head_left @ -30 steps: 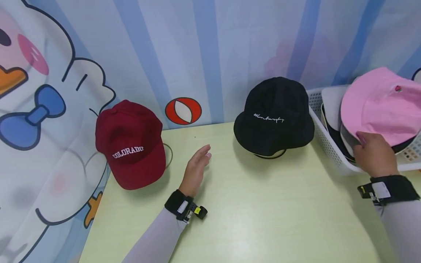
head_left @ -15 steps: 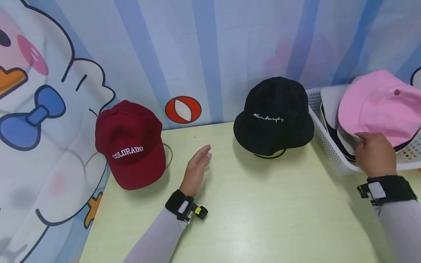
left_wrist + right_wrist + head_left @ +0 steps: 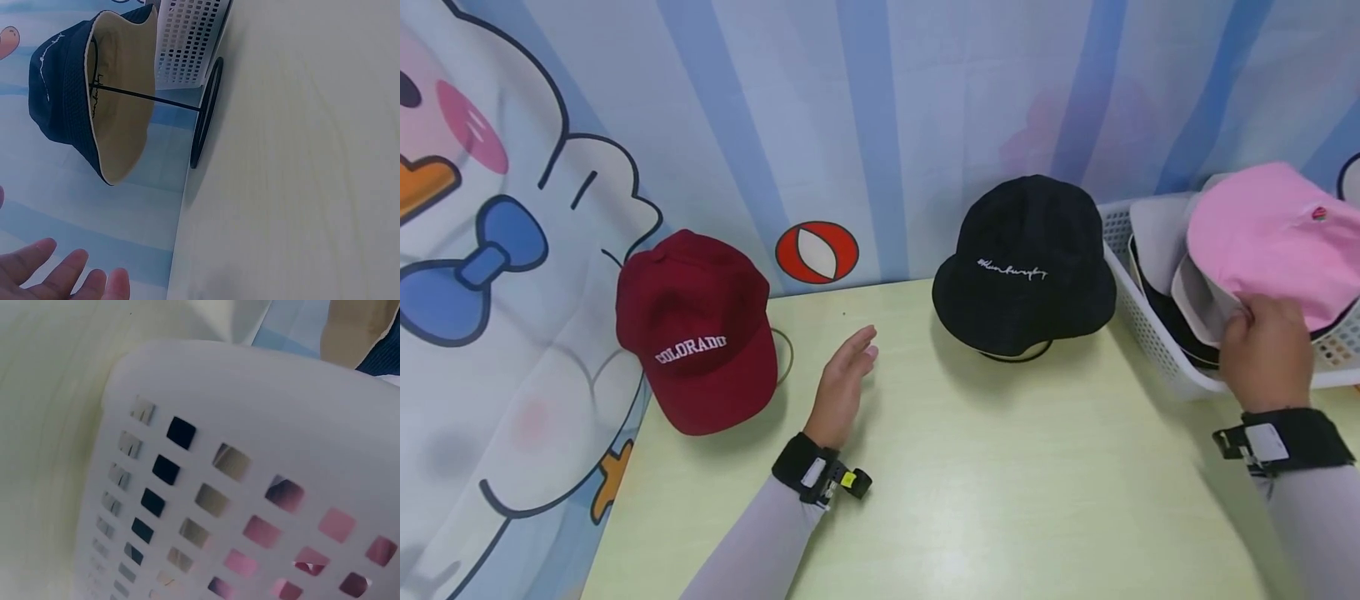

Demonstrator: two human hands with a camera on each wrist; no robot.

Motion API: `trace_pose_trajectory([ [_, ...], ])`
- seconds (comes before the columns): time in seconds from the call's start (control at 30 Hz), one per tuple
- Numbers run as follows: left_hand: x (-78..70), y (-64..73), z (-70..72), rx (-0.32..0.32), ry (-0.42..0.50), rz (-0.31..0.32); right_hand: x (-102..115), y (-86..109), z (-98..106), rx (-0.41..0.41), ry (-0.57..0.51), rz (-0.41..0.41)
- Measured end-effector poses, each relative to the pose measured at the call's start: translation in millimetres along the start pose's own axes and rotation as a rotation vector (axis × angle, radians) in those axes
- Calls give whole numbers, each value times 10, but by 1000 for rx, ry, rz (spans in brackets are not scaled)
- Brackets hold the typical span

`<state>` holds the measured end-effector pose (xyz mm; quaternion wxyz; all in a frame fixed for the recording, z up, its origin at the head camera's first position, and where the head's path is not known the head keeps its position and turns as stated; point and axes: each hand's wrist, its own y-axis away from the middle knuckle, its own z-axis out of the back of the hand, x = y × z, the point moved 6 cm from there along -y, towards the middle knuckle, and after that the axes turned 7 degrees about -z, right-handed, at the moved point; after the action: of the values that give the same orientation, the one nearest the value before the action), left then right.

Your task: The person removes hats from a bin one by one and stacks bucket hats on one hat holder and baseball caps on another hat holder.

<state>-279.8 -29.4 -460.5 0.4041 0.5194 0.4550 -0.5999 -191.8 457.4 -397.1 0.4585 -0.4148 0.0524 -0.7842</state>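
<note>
My right hand [image 3: 1266, 354] curls over the near side of the white basket [image 3: 1165, 354] and pinches the front brim of a pink bucket hat [image 3: 1281, 237]. Just under that brim a pale hat [image 3: 1197, 304] shows, close by the thumb. A light grey hat [image 3: 1157, 237] leans behind it. My left hand [image 3: 840, 387] is held out, fingers extended, touching nothing, between a dark red baseball cap [image 3: 700, 325] and a black bucket hat [image 3: 1026, 267]. In the left wrist view its fingertips [image 3: 78, 256] show below the bucket hat. My right hand is out of the right wrist view.
The bucket hat hangs on a black wire stand [image 3: 200, 112], left of the basket. A thin ring [image 3: 786, 354] shows beside the red cap. Behind the pale table [image 3: 970, 500] hangs a blue striped cloth [image 3: 917, 125] with cartoon figures.
My right hand has shifted slightly right along the basket. The pink hat has dipped and swung left, then right, baring more of the pale hat. My left hand is nearly still.
</note>
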Motion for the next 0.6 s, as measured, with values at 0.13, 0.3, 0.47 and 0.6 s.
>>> trace_pose_trajectory([
  [0.13,-45,14,2,-8,6,1,4,13,28,-47,-71,-10],
  [0.3,-48,12,-21,4,-7,-3,-3,32,71,-101,-147,-19],
  [0.47,-47,14,-29,0,-25,-7,5,45,102,-132,-157,-43],
  [0.6,-74,13,-34,-2,-26,-16,9,53,117,-147,-131,-104],
])
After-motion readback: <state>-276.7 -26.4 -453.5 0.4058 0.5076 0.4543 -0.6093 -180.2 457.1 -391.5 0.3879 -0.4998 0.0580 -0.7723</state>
